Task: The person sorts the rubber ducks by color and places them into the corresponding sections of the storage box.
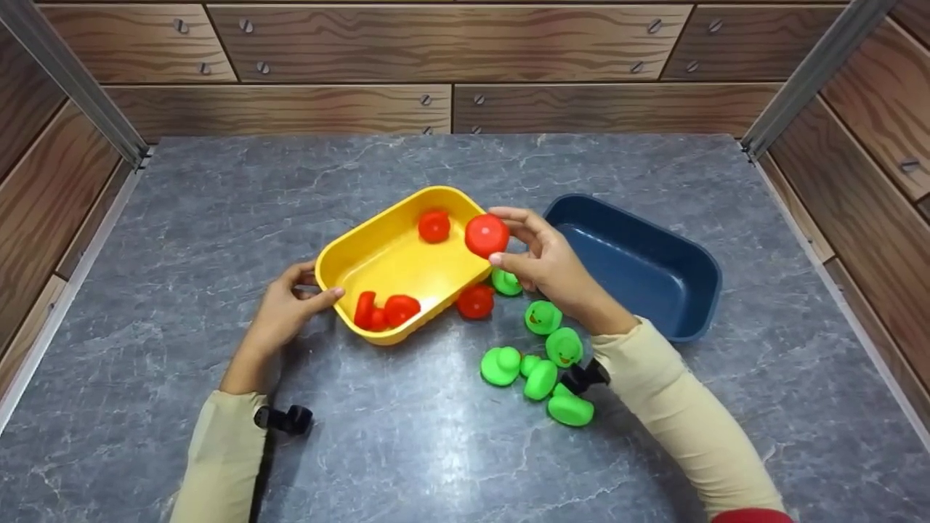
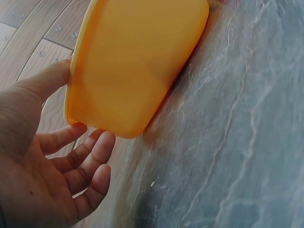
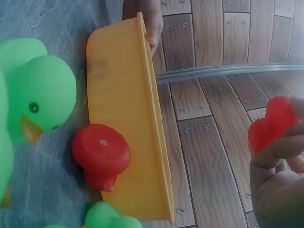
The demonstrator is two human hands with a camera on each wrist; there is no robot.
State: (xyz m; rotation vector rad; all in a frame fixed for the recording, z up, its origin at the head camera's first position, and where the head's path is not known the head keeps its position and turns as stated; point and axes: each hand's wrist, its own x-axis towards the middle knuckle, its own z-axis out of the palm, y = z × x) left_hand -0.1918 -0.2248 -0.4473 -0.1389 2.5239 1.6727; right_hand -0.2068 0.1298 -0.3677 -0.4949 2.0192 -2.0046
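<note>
In the head view my left hand (image 1: 283,309) holds the near-left end of a yellow tub (image 1: 399,269), thumb over the rim. The left wrist view shows my fingertips against the tub's outer wall (image 2: 133,71). Above the tub's right end, my right hand (image 1: 548,265) pinches a red rubber duck (image 1: 487,235) between thumb and fingers; the right wrist view shows this duck (image 3: 275,121) from the side. Inside the tub lie several red ducks, one (image 1: 434,226) at the far end and others (image 1: 402,310) near my left hand. Another red duck (image 1: 475,301) lies outside against the tub's wall.
A dark blue tub (image 1: 639,261) stands to the right, behind my right forearm, with no ducks visible in it. Several green rubber ducks (image 1: 500,365) lie on the grey marbled table (image 1: 392,443) between my arms. Wood-patterned walls (image 1: 450,43) enclose the back and sides.
</note>
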